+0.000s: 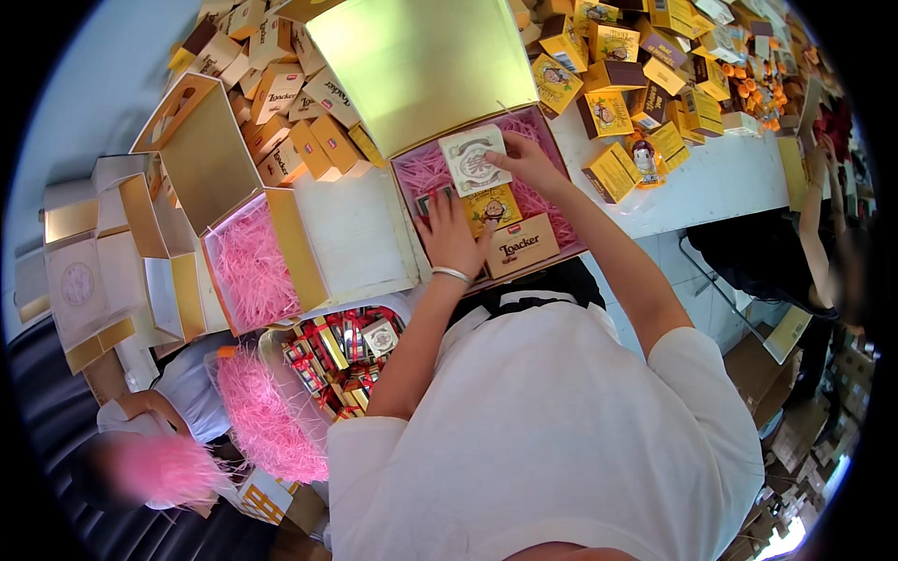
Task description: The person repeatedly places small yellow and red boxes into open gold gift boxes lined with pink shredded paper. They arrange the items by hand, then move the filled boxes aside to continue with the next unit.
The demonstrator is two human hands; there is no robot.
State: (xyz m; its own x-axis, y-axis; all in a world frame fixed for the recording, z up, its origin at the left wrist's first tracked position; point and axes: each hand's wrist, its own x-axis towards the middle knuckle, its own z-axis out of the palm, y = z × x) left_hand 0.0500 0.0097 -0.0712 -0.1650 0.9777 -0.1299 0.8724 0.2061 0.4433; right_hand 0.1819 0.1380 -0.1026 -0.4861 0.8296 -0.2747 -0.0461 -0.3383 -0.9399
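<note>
An open gift box with a gold-lined lid lies before me, filled with pink shredded paper. My right hand grips the right edge of a square cream box with a round emblem, tilted over the gift box's upper part. Spread over the left side, my left hand presses on a small dark box, mostly hidden beneath the fingers. Between the hands lies a yellow snack box with a cartoon figure. A cream Loacker box sits at the near right corner.
Loacker boxes are heaped at the back left, yellow snack boxes at the back right. Another open box with pink shred stands left. Below it are a tub of ribboned boxes and a bag of pink shred. People work at both sides.
</note>
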